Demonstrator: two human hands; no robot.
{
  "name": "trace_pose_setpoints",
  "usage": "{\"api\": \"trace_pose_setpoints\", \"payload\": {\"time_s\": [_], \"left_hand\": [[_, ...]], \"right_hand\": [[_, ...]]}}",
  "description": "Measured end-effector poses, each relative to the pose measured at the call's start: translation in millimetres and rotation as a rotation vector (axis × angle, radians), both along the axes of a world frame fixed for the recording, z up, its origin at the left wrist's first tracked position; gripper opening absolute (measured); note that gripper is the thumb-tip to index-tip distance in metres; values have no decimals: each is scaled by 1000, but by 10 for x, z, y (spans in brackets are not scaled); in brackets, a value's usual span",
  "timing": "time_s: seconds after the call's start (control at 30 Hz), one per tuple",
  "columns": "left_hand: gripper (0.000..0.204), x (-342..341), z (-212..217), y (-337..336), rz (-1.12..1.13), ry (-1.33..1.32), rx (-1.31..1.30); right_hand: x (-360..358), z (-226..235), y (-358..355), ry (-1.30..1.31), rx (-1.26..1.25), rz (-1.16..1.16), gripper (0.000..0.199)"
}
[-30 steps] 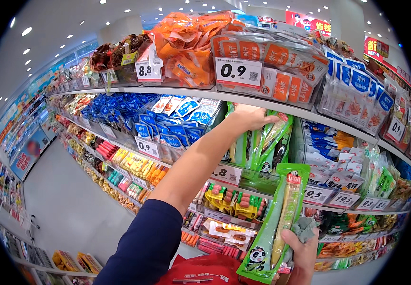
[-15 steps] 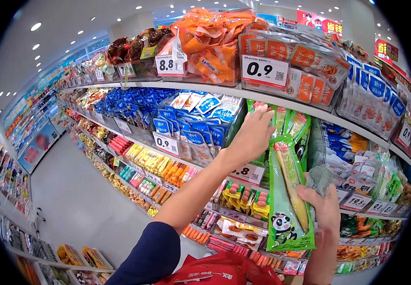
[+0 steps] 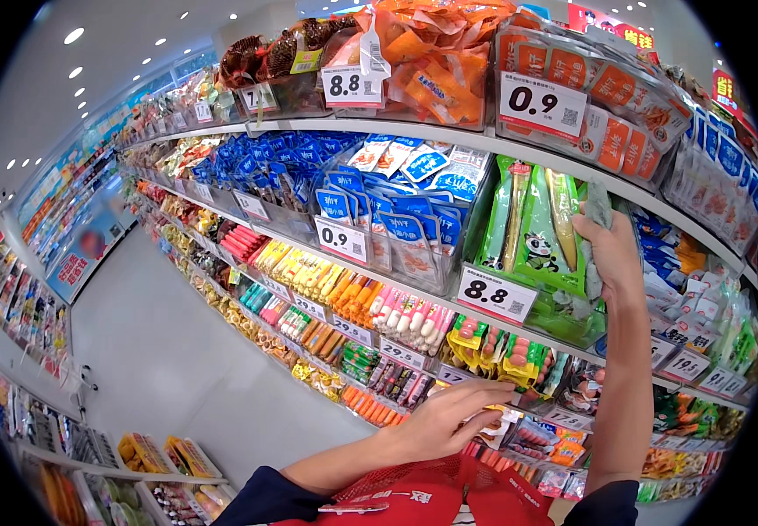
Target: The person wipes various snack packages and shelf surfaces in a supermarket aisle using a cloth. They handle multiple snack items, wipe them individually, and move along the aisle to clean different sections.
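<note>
My right hand [image 3: 614,254] reaches into a clear bin on the middle shelf. It grips a crumpled grey cloth [image 3: 597,206], and its thumb presses the edge of a green snack packet [image 3: 547,230] with a panda picture and a long yellowish piece inside. That packet leans upright in the bin beside a similar green packet [image 3: 508,210]. Below, my left hand [image 3: 449,421] hovers in front of the lower shelves, holding nothing, its fingers loosely stretched toward the right. A white price card [image 3: 496,295] hangs on the bin's front.
Left of the bin are blue-and-white snack packets [image 3: 405,223]. Orange packets [image 3: 440,83] fill the shelf above, whose white edge [image 3: 379,131] overhangs the bin. Sausages [image 3: 409,316] line the shelf below. Grey floor [image 3: 168,351] runs along the left, with another low shelf [image 3: 116,473] across it.
My right hand has carried the green packet up from in front of the shelf into the bin. My left hand has drawn back from the bin, down toward my body.
</note>
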State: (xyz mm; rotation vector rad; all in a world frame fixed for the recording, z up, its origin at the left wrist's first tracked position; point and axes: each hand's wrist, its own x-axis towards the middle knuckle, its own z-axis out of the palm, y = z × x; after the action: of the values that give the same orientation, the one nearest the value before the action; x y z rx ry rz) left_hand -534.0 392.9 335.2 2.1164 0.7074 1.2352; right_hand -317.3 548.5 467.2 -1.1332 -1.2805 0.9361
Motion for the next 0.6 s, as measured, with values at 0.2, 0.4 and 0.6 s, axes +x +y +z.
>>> {"api": "trace_pose_setpoints", "payload": {"time_s": [0.2,0.4,0.6], "left_hand": [[24,-205,-71,-107,114,-7,-64],[22,-247,-257,-201,126,-17,-90],[21,-225,-283,-258,110,-18,-76]], "right_hand": [[212,-239,562,-615,128,-375,28],[192,-319,522,-908,165,-369,28],[289,-415,419,-837,235,-268,31]]}}
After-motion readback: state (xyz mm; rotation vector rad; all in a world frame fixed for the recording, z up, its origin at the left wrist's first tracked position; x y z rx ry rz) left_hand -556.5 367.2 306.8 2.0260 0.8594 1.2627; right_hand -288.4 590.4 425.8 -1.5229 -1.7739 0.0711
